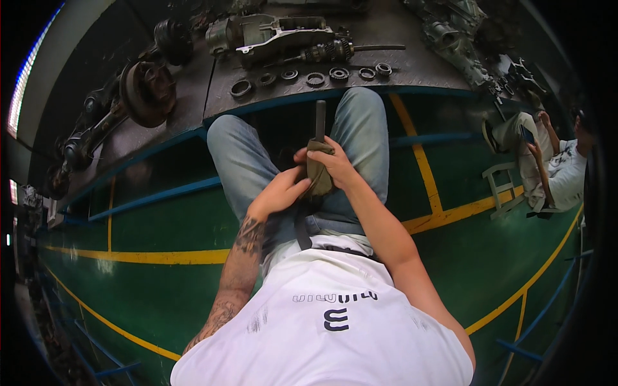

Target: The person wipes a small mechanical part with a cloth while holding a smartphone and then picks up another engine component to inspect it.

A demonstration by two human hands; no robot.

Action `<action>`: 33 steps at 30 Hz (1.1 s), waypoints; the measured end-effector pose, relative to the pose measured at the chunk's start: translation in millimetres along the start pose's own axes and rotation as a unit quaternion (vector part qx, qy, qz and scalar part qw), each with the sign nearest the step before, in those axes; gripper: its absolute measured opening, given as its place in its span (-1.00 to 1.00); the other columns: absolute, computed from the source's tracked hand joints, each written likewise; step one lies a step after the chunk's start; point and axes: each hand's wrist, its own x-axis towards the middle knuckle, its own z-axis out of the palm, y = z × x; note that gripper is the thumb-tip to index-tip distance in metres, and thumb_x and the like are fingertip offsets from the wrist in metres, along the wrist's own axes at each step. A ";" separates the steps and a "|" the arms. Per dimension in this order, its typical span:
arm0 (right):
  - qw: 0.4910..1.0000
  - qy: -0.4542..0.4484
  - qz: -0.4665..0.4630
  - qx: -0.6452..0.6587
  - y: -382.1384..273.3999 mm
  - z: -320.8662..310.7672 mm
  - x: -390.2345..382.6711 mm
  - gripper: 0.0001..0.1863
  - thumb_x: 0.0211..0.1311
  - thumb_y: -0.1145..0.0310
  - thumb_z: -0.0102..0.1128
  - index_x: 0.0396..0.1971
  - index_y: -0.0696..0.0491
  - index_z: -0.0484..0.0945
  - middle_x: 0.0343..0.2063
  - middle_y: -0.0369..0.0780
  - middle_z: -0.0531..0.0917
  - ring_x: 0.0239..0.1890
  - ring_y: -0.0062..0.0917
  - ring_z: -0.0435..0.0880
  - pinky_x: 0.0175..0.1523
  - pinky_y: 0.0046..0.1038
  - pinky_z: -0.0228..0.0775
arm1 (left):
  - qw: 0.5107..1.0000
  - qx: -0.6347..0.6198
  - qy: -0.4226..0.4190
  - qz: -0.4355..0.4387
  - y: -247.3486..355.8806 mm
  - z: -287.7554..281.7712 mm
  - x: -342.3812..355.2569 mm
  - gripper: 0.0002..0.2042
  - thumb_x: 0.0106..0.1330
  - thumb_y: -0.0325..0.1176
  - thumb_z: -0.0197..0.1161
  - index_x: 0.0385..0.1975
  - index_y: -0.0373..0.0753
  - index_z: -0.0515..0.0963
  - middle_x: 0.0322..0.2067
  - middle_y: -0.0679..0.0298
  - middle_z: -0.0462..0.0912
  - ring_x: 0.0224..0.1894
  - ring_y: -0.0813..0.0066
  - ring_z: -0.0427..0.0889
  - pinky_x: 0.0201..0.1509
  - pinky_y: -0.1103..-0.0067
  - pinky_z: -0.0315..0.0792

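Between my knees a grey metal shaft (320,119) stands with its bare end pointing toward the bench. A drab brown-green cloth (318,174) is wrapped around its nearer part, so that part is hidden. My right hand (336,162) is closed around the cloth and shaft, thumb on top. My left hand (283,190) is at the left side of the cloth, its fingers curled in against the cloth's lower edge and partly hidden. On the bench ahead lies a row of several metal rings and gears, among them a large ring (241,88).
The dark metal bench (412,74) has a blue edge. On it are an opened gearbox housing (277,32), a gear shaft (322,51) and, at left, an axle with a drum (147,93). At right a seated person (547,157) holds a phone, near a grey stool (501,186).
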 end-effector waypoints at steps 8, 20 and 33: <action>0.991 0.078 0.045 0.096 -1.2 -24.6 -5.9 -0.62 0.12 0.34 0.51 -0.18 0.05 0.47 -0.55 -0.26 0.61 -0.60 -0.54 0.60 -0.41 -0.43 0.54 | 0.914 -0.049 0.402 -0.014 -74.0 26.0 -137.2 -0.86 0.40 -0.41 0.21 -0.35 -0.35 0.52 -0.52 0.37 0.51 -0.43 0.67 0.41 -0.34 0.63 0.35; 0.999 0.053 0.011 -0.001 -23.4 9.0 7.4 -0.74 0.18 0.30 0.46 -0.32 0.06 0.51 -0.60 -0.31 0.57 -0.64 -0.60 0.56 -0.49 -0.51 0.44 | 0.946 0.013 0.314 -0.079 -114.1 95.0 -233.2 -0.88 0.19 -0.50 0.37 -0.48 -0.41 0.58 -0.55 0.22 0.49 -0.56 0.50 0.45 -0.47 0.55 0.33; 1.000 0.014 0.008 -0.007 -61.5 24.3 -1.4 -0.71 0.15 0.33 0.47 -0.29 0.09 0.51 -0.52 -0.25 0.62 -0.54 -0.55 0.62 -0.41 -0.47 0.50 | 0.941 0.115 0.307 -0.086 -129.8 120.5 -233.0 -0.66 0.32 -0.52 0.23 0.10 -0.16 0.61 -0.39 0.24 0.39 -0.37 0.37 0.43 -0.25 0.55 0.36</action>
